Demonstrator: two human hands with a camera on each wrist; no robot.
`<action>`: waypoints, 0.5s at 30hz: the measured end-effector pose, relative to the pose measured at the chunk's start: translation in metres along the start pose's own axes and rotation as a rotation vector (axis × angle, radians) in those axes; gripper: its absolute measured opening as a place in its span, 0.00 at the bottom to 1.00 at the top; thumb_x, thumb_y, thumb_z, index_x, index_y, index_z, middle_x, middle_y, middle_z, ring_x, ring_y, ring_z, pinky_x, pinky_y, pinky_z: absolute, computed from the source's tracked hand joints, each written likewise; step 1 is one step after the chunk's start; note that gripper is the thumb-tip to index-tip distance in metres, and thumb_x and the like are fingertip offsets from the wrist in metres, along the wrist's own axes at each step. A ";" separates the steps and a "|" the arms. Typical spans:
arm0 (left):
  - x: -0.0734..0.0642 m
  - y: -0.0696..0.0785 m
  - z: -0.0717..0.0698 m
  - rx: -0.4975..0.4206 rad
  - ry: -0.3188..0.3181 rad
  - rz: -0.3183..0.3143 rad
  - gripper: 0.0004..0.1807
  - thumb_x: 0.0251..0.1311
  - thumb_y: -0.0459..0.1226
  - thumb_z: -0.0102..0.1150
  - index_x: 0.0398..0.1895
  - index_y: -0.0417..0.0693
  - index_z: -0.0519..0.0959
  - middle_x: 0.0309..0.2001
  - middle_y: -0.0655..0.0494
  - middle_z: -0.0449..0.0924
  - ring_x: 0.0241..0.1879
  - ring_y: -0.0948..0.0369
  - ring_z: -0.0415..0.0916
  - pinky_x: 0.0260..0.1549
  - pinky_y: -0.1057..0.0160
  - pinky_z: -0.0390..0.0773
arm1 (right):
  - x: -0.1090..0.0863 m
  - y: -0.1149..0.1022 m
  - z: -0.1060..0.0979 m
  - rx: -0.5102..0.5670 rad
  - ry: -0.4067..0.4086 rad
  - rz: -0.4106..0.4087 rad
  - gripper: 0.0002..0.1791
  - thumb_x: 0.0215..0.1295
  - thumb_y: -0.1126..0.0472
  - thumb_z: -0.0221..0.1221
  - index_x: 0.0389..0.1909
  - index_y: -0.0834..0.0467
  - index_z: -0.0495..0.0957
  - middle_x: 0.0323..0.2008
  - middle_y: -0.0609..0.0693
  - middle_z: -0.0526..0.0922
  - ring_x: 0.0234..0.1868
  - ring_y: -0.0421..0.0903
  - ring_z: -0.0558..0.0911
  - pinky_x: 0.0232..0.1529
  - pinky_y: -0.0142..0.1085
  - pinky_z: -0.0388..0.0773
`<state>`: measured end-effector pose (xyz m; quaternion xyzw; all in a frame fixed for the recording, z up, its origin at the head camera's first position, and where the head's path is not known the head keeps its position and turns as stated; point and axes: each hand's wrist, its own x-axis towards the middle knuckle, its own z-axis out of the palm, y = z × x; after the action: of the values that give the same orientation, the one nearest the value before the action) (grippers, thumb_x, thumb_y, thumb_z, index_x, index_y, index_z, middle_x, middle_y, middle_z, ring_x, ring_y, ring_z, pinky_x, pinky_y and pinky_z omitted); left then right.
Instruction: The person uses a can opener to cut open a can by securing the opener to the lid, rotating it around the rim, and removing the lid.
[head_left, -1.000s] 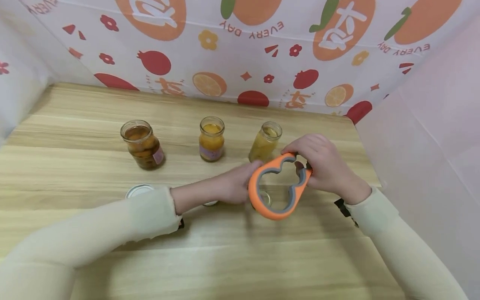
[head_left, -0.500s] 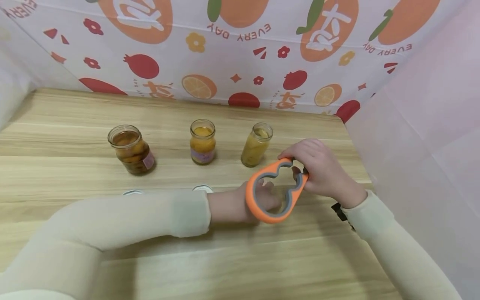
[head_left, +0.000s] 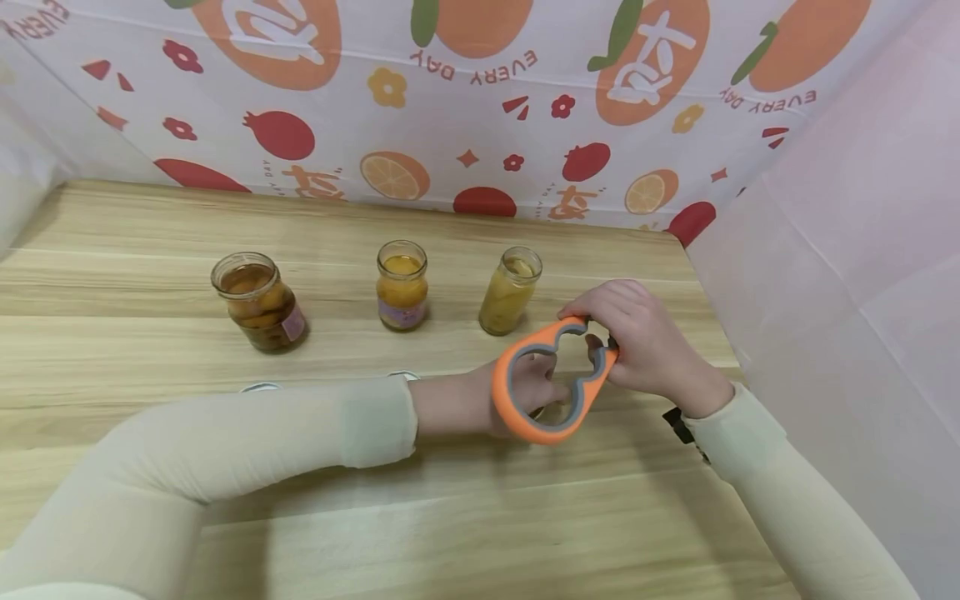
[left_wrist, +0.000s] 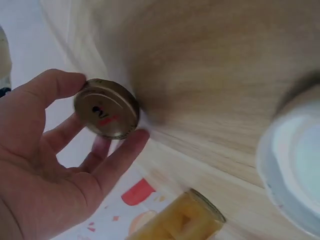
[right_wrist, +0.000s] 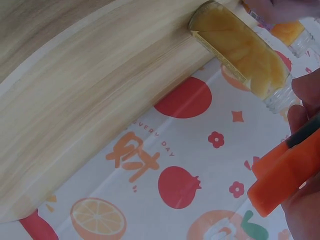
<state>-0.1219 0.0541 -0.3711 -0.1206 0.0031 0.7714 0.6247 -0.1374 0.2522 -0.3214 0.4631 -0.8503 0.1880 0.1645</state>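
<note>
My left hand (head_left: 476, 402) is partly behind the orange jar opener in the head view. In the left wrist view, its thumb and fingers pinch a gold jar lid (left_wrist: 106, 111) by the rim. My right hand (head_left: 641, 346) grips the handle end of the jar opener (head_left: 504, 393), an orange tool with a grey-lined loop, held above the table. Behind the hands stands an open slim jar of yellow fruit (head_left: 508, 298). To its left are an open jar with orange contents (head_left: 402, 300) and a wider open jar with brown contents (head_left: 262, 312).
Two pale lids, one at left (head_left: 261, 387) and one nearer the middle (head_left: 405, 376), lie on the wooden table (head_left: 540, 533), partly hidden by the left sleeve. A fruit-print sheet (head_left: 442, 108) stands at the back, and a pale wall (head_left: 847, 350) at the right.
My left hand has moved right, behind the opener's loop, where a round lid showed earlier. The right hand keeps its grip on the opener. The head view has shifted slightly.
</note>
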 end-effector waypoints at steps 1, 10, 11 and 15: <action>0.001 0.002 0.000 0.143 -0.042 0.017 0.12 0.72 0.39 0.48 0.50 0.43 0.76 0.44 0.59 0.81 0.42 0.65 0.76 0.48 0.72 0.72 | -0.001 0.001 0.000 -0.003 -0.008 0.007 0.23 0.48 0.71 0.49 0.45 0.53 0.80 0.36 0.43 0.82 0.40 0.43 0.79 0.50 0.43 0.72; -0.023 0.012 -0.003 2.581 0.156 0.486 0.17 0.59 0.33 0.60 0.51 0.56 0.78 0.41 0.62 0.78 0.38 0.62 0.69 0.39 0.67 0.71 | -0.010 0.012 0.001 -0.028 -0.050 0.091 0.24 0.46 0.72 0.54 0.46 0.54 0.80 0.38 0.43 0.82 0.40 0.43 0.77 0.48 0.43 0.70; -0.027 0.011 -0.004 2.587 0.210 0.485 0.17 0.56 0.33 0.61 0.49 0.56 0.79 0.38 0.60 0.78 0.35 0.61 0.70 0.35 0.65 0.72 | -0.012 0.014 0.001 -0.026 -0.048 0.100 0.24 0.46 0.73 0.54 0.46 0.54 0.80 0.39 0.43 0.82 0.41 0.43 0.77 0.48 0.43 0.70; -0.038 0.011 -0.005 2.594 0.377 0.409 0.21 0.47 0.31 0.65 0.46 0.55 0.76 0.41 0.56 0.73 0.35 0.61 0.71 0.30 0.65 0.73 | -0.019 0.025 0.002 -0.018 -0.022 0.124 0.27 0.42 0.75 0.54 0.46 0.55 0.80 0.40 0.45 0.83 0.40 0.44 0.78 0.46 0.43 0.71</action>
<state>-0.1248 0.0143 -0.3701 0.4578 0.8368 0.2605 0.1497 -0.1487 0.2776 -0.3360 0.4098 -0.8809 0.1850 0.1476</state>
